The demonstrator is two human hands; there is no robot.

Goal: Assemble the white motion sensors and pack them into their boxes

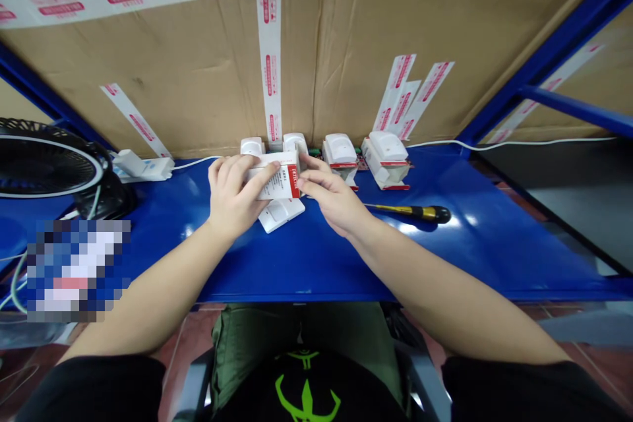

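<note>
A small white box with a red end band printed "DETECTOR" (277, 183) is held up over the blue table. My left hand (232, 198) is closed around its left side, the thumb lying along the top. My right hand (341, 201) has its thumb and fingers at the box's right end, at the red band. Below the box, a flat white plastic piece (281, 214) lies on the table, partly covered by the box and left hand. Behind it stand white detector units, one (295, 142) just past the box and another (252, 145) to its left.
To the right, two white detectors (339, 147) (388, 145) rest on opened boxes. A screwdriver (415, 212) with a yellow and black handle lies nearer. At the left are a black fan (49, 161) and a white power strip (143, 168). Taped cardboard (208, 79) walls the back.
</note>
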